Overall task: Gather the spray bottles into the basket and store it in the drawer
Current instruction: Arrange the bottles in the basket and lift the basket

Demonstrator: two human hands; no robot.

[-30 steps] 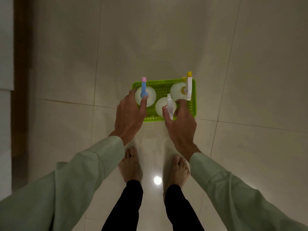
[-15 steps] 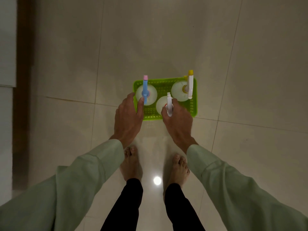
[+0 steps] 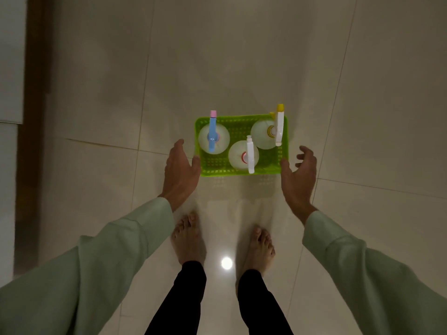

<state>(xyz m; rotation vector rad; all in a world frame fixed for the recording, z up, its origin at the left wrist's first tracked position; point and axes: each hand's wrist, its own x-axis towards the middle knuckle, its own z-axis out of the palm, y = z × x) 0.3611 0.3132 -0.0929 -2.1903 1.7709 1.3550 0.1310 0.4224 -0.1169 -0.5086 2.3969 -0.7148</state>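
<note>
Your open left hand (image 3: pixel 180 171) and open right hand (image 3: pixel 298 176) flank the green basket (image 3: pixel 242 120), mid-frame, holding three spray bottles (image 3: pixel 214 139).

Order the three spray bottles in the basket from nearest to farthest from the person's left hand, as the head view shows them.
From the left hand, open beside the green basket:
1. Bottle with blue sprayer, at the basket's left end, just beyond the thumb.
2. Bottle with white sprayer, in the middle, near the front wall.
3. Bottle with yellow-tipped sprayer, at the right end, toward the far wall.
</note>
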